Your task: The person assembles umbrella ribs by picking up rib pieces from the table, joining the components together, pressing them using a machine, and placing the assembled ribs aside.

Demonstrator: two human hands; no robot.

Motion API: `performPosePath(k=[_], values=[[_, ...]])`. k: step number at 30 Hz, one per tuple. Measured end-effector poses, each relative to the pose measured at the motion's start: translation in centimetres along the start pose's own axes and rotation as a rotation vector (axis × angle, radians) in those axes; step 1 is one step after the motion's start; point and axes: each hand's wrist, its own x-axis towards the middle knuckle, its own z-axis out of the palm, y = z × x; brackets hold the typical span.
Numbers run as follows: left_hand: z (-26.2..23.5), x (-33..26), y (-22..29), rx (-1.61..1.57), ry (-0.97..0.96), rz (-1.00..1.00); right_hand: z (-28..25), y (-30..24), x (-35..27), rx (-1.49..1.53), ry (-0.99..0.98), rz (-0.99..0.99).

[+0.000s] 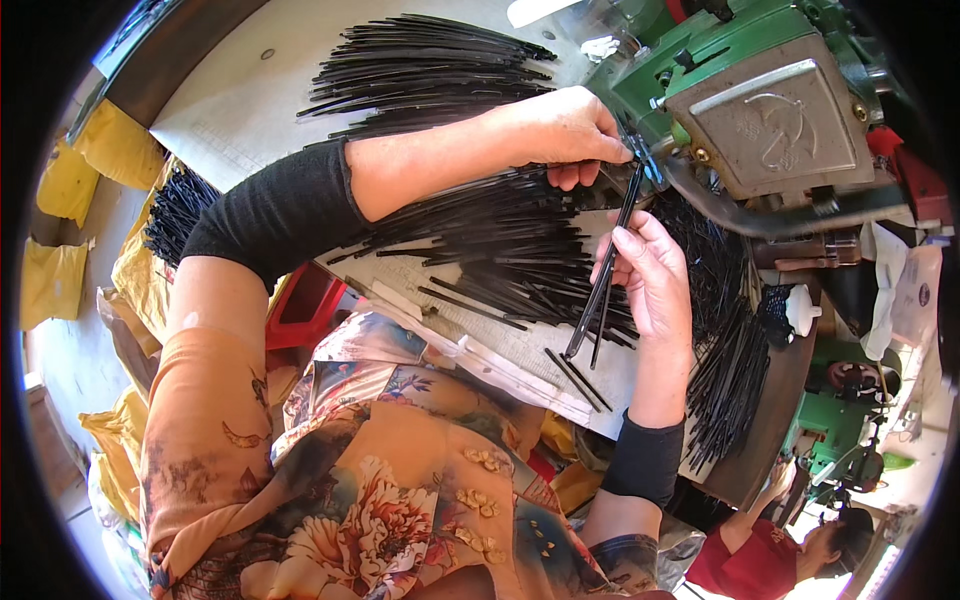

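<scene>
Thin black rods that look like umbrella ribs (597, 300) slant down from the head of a green machine (770, 110). My right hand (650, 265) is closed round them midway, thumb and fingers pinching, with their lower ends hanging free. My left hand (585, 130) is closed at their upper ends, beside a small blue part (650, 165) of the machine. Exactly what lies between the left fingertips is too small to make out. Fanned heaps of similar ribs (420, 70) lie on the pale worktable (235, 110), beyond and below my left forearm.
More ribs (725, 390) crowd the table's right side, and a bundle (180, 215) stands at the left among yellow sacking (120, 145). Something red (305, 305) sits below the table's near edge. Lower right, a person in a red top (745, 560) works near another green machine (835, 405).
</scene>
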Motion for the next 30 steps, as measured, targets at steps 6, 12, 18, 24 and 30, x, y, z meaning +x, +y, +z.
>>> performPosePath(k=[6,12,18,24,30], values=[[-0.1,0.0,0.1,-0.048,-0.007,-0.02,0.9,0.1,0.2,0.067,0.06,-0.048],[0.0,-0.2,0.3,-0.292,-0.125,-0.048,1.1,-0.3,0.2,0.059,0.134,-0.068],[0.2,-0.1,-0.4,-0.346,-0.157,-0.066,1.3,-0.3,0.6,0.034,0.103,-0.083],[0.4,-0.1,-0.4,-0.377,-0.139,-0.062,1.3,-0.4,0.7,0.055,0.093,-0.094],[0.6,-0.3,-0.3,-0.384,-0.115,-0.049,1.1,-0.5,0.8,0.072,0.081,-0.084]])
